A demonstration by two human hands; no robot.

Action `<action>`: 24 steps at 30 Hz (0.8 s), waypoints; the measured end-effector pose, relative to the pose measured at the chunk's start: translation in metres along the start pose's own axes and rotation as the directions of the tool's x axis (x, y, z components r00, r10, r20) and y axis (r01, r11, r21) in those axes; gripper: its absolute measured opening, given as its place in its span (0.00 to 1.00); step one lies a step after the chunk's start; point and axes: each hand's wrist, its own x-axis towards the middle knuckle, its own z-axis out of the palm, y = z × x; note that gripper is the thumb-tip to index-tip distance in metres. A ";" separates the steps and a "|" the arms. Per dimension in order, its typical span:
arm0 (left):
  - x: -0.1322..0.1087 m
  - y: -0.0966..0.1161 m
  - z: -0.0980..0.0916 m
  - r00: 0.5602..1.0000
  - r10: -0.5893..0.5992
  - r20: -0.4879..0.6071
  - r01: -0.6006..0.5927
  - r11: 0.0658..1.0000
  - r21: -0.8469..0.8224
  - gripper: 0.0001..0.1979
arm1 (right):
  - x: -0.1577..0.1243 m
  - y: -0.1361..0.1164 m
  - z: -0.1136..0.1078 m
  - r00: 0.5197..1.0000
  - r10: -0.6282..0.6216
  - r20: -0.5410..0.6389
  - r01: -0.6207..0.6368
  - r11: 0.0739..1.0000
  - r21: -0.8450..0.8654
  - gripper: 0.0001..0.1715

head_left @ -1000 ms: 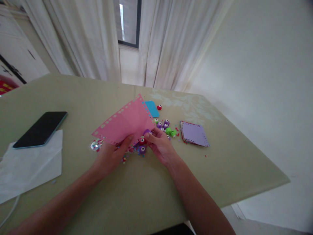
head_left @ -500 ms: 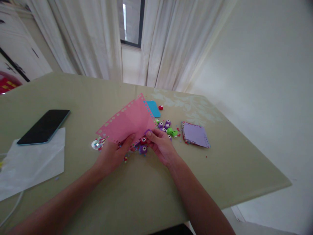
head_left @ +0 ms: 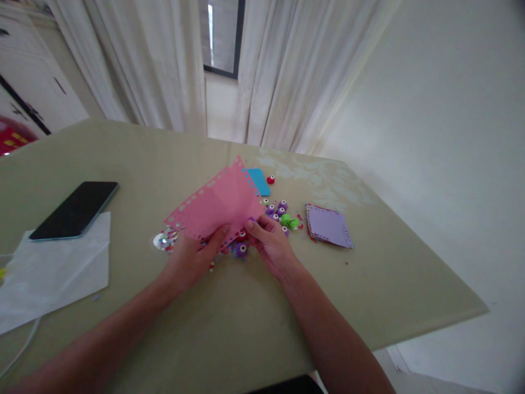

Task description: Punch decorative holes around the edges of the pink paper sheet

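Note:
Pink sheets [head_left: 217,202] with rows of punched holes along their edges hang over the middle of the table, partly overlapping. My left hand [head_left: 194,257] grips them at the lower edge, thumb on top. At their lower right corner, my right hand [head_left: 268,243] is closed with thumb and fingers pinched, a bit of purple showing at the fingertips. Under and beside the sheets lie several small purple eyed pieces [head_left: 241,250], a green piece [head_left: 289,221] and colourful bits. A blue card [head_left: 259,181] shows behind the sheets.
To the right lies a stack of square cards with a purple one [head_left: 328,225] on top. A small red eyed piece [head_left: 271,179] is near the blue card. At left, a black phone [head_left: 76,210] overlaps a white paper [head_left: 61,273]; a white cable runs below.
My right fingertips have closed in against the corner of the pink sheets, and less of the purple piece shows. The sheets have barely shifted.

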 end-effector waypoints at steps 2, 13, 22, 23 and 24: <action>0.000 0.000 0.000 1.000 -0.003 0.013 0.004 1.000 -0.007 0.19 | 0.001 0.002 0.000 1.000 -0.010 -0.016 0.010 1.000 -0.005 0.26; 0.009 0.007 -0.007 0.993 -0.044 -0.107 0.041 0.999 -0.028 0.16 | 0.005 -0.007 -0.012 0.992 -0.121 -0.035 0.111 0.973 -0.200 0.23; 0.009 0.005 -0.009 0.988 -0.126 -0.094 0.115 0.987 -0.113 0.18 | 0.013 -0.004 -0.037 0.917 -0.396 0.052 0.212 0.373 -0.903 0.22; 0.010 0.005 -0.010 0.987 -0.122 -0.101 0.112 0.989 -0.094 0.18 | 0.012 -0.003 -0.037 0.922 -0.378 0.085 0.218 0.325 -0.920 0.20; 0.010 0.004 -0.010 0.988 -0.114 -0.107 0.107 0.992 -0.073 0.18 | 0.012 -0.004 -0.036 0.926 -0.354 0.131 0.239 0.282 -0.929 0.18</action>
